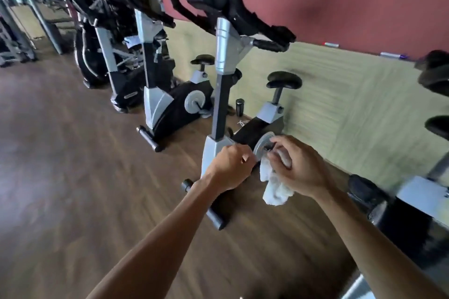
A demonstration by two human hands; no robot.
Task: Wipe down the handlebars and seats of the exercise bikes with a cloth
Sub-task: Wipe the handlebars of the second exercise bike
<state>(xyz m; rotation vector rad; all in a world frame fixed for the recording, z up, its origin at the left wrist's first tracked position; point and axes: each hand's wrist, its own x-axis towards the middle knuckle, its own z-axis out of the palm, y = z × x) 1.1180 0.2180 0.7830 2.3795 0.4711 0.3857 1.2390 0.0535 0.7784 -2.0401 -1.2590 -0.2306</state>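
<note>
A silver and black exercise bike (222, 94) stands right in front of me against the wall. Its black handlebars (269, 41) and console reach above my hands, and its black seat (284, 81) is behind to the right. My right hand (298, 167) grips a crumpled white cloth (274, 187) that hangs below the palm. My left hand (230, 167) is curled beside it, its fingertips at the cloth's upper edge. Both hands are held in the air in front of the bike's frame, not touching it.
A second bike (167, 102) with its own black seat (202, 59) stands further left, and more machines line the wall beyond. Another bike (435, 192) is at the right edge. A dark bottle (239, 107) stands on the wooden floor by the wall.
</note>
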